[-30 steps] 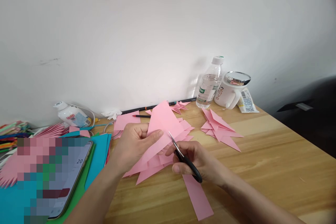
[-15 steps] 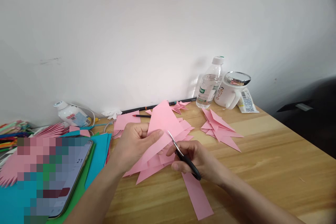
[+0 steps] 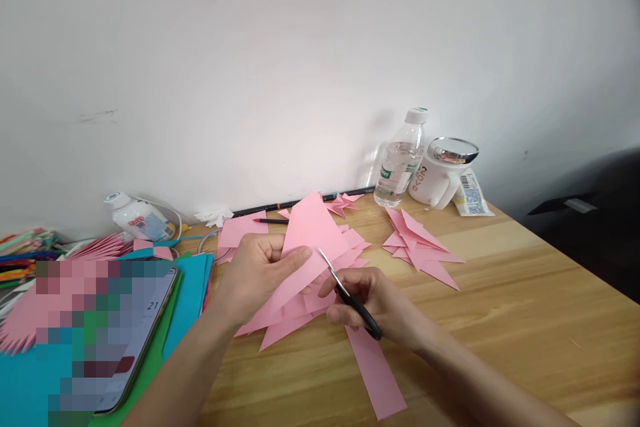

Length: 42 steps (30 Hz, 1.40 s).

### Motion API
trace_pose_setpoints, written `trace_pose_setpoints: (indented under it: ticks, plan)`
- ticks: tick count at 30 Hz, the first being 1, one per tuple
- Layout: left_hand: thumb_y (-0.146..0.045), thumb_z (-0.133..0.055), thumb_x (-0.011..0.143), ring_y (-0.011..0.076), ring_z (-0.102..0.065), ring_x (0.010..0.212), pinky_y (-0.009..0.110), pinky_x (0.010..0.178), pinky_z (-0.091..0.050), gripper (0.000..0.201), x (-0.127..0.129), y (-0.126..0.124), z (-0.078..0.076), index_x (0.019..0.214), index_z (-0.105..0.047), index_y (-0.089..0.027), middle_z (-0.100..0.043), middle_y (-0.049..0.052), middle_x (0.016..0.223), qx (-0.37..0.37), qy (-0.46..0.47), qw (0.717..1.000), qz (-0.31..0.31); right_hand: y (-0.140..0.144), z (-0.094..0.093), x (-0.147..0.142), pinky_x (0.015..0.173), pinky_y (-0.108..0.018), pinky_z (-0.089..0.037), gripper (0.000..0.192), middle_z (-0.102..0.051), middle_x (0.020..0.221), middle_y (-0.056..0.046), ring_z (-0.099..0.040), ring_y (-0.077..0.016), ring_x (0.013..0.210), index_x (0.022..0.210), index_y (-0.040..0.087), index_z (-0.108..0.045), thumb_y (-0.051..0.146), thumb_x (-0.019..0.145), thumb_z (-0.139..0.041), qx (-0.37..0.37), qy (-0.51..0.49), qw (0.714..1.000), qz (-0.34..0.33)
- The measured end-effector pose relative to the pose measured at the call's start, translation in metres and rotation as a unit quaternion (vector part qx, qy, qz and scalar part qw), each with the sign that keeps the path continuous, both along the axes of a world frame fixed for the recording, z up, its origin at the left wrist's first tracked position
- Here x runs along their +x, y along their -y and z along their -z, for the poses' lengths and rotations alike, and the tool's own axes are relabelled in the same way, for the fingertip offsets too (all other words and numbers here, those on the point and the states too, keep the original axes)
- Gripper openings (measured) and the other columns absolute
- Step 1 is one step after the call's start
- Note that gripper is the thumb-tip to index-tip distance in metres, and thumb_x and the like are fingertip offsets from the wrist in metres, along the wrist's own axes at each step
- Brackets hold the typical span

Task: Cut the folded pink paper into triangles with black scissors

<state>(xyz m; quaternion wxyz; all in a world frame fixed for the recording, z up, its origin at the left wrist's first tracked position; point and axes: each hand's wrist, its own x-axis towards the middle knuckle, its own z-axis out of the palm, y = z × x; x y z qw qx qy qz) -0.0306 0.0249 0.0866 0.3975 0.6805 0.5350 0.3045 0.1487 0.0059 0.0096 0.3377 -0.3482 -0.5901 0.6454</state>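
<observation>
Starting at the far left, the phone (image 3: 107, 340) lies on the stack of blue and green paper sheets (image 3: 187, 293), and its counter reads 21, as it did half a second back and one up from the 20 of a second ago; that is about the only thing there that has changed. Behind it the white glue bottle (image 3: 134, 217) lies on its side by the wall. Moving in, my left hand (image 3: 255, 277) holds the folded pink paper (image 3: 310, 233) up off the wooden table (image 3: 525, 307), thumb pressed on the near face and the fingers curled behind it, so the sheet is pinched firmly; it stands in the same spot as a second ago. Just to its right, my right hand (image 3: 377, 303) is closed through the black loops of the scissors (image 3: 350, 293), and the blades meet the lower right edge of the sheet. Against the earlier pictures the blade tip has crept a little up and leftward into the paper, so I judge the cut to be advancing slowly, with most of the edge not yet parted. A loose pink strip (image 3: 375, 373) lies on the table under that wrist. Further right a pile of pink triangles (image 3: 420, 247) rests untouched, and at the wall stand the water bottle (image 3: 400, 160) and the white mug (image 3: 440, 173), touching or nearly so.
</observation>
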Motion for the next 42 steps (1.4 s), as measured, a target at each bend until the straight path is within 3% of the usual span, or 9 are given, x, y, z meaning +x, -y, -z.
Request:
trace_pose_setpoints:
  ticks: [15, 24, 28, 42]
  plan:
    - [-0.039, -0.053, 0.075, 0.0062, -0.017, 0.047, 0.023, 0.043, -0.01, 0.041, -0.0027, -0.0016, 0.0028, 0.048, -0.033, -0.016, -0.021, -0.006, 0.051, -0.031, 0.005, 1.0, -0.004, 0.0005, -0.0022, -0.0017, 0.04, -0.018, -0.027, 0.028, -0.042, 0.045, 0.007, -0.036, -0.0046, 0.039, 0.08, 0.012, -0.059, 0.034, 0.066, -0.07, -0.006, 0.0, 1.0, 0.012]
    - [-0.039, -0.052, 0.074, 0.0069, -0.021, 0.049, 0.023, 0.044, -0.014, 0.038, 0.0039, 0.0003, 0.0053, 0.051, -0.034, -0.017, -0.026, -0.005, 0.053, -0.052, 0.019, 0.998, 0.021, 0.0, -0.0008, -0.0012, 0.045, -0.017, -0.03, 0.035, -0.05, 0.06, 0.005, -0.04, -0.006, 0.05, 0.074, 0.016, -0.046, 0.028, 0.059, -0.076, -0.024, -0.041, 0.999, 0.005]
    - [-0.04, -0.052, 0.074, 0.0065, -0.019, 0.049, 0.022, 0.043, -0.012, 0.039, 0.006, 0.0005, 0.0081, 0.051, -0.03, -0.017, -0.025, -0.005, 0.054, -0.048, 0.024, 0.998, 0.032, 0.0005, -0.0017, -0.0007, 0.048, -0.018, -0.033, 0.037, -0.053, 0.064, 0.003, -0.044, -0.0078, 0.054, 0.08, 0.016, -0.048, 0.029, 0.059, -0.076, -0.032, -0.049, 0.998, 0.004]
    - [-0.039, -0.051, 0.076, 0.0065, -0.023, 0.048, 0.022, 0.042, -0.014, 0.036, 0.005, 0.0025, 0.0055, 0.052, -0.04, -0.016, -0.03, -0.004, 0.051, -0.064, 0.019, 0.997, 0.03, 0.0007, -0.0029, -0.0008, 0.044, -0.018, -0.026, 0.035, -0.043, 0.055, 0.008, -0.035, -0.0051, 0.048, 0.074, 0.016, -0.047, 0.03, 0.06, -0.076, -0.031, -0.048, 0.998, 0.003]
